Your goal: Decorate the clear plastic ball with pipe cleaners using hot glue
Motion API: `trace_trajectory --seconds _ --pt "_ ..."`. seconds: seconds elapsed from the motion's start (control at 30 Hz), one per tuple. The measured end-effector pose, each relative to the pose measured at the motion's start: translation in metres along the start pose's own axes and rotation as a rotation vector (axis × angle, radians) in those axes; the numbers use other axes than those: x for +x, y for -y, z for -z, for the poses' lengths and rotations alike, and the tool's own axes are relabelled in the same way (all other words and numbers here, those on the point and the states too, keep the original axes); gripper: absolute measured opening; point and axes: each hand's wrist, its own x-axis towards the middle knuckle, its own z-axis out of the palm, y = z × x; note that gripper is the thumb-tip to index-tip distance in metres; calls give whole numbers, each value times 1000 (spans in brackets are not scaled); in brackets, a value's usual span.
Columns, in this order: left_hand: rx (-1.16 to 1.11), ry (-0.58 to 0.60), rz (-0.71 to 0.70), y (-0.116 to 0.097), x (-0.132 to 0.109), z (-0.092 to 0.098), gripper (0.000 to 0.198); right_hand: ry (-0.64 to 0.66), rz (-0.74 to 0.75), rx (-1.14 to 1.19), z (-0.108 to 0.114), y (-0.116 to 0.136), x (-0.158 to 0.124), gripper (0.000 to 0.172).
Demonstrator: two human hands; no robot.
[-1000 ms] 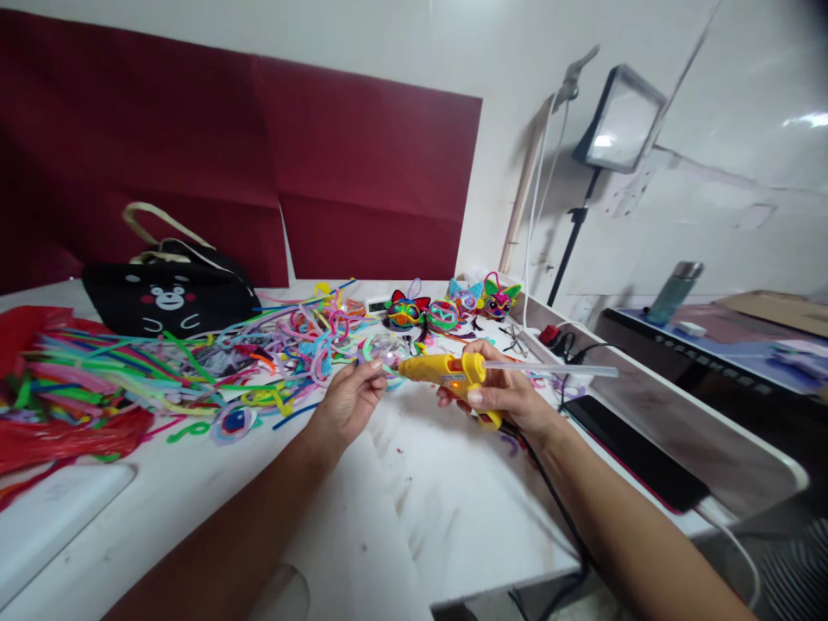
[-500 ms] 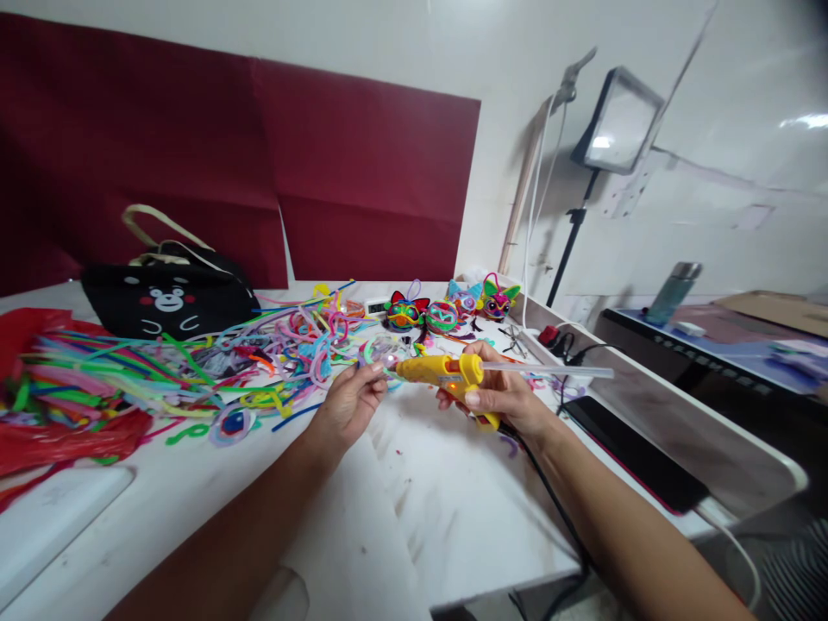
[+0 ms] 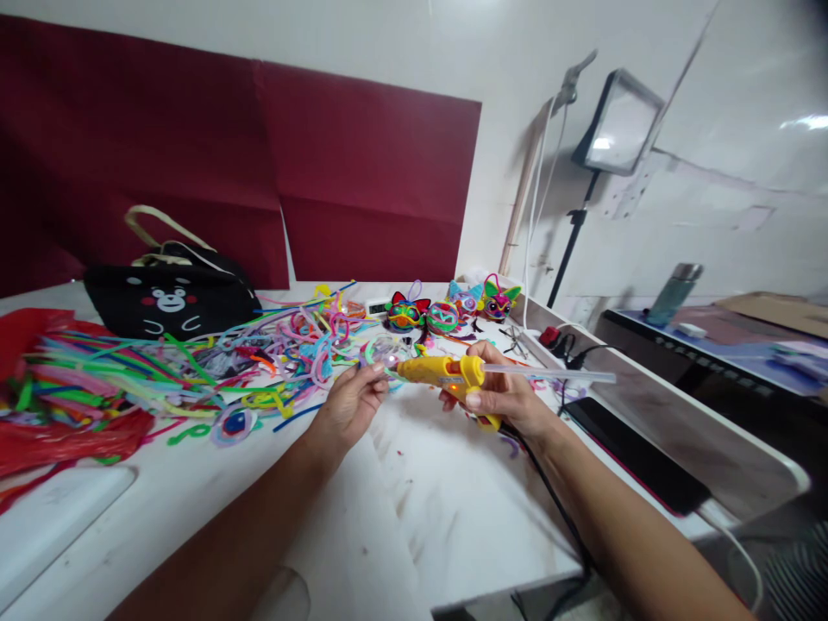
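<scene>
My right hand is wrapped round the handle of a yellow glue gun, a clear glue stick poking out of its back. The gun's nozzle points left, close to the fingertips of my left hand. Those fingers are pinched on a clear round piece with a pale green edge; its outline blends into the clutter behind. Whether the nozzle touches it I cannot tell. Colourful pipe cleaners lie just beyond my left hand.
Several decorated balls with ears stand at the back. A black bag is at the back left, above a red plastic bag of pipe cleaners. To the right lie a phone and a raised table edge; the gun's black cord trails beneath my right forearm.
</scene>
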Motion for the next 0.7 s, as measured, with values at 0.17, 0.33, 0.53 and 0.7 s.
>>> trace_trajectory --seconds 0.17,0.33,0.53,0.7 --pt "-16 -6 2 0 0 1 36 -1 1 0 2 -2 0 50" --pt "-18 -16 3 0 1 2 35 -19 9 0 2 -1 1 51" --pt "-11 -30 9 -1 1 3 29 -14 9 -16 3 0 0 51" --pt "-3 -20 9 0 2 2 30 -9 -4 -40 5 -1 0 53"
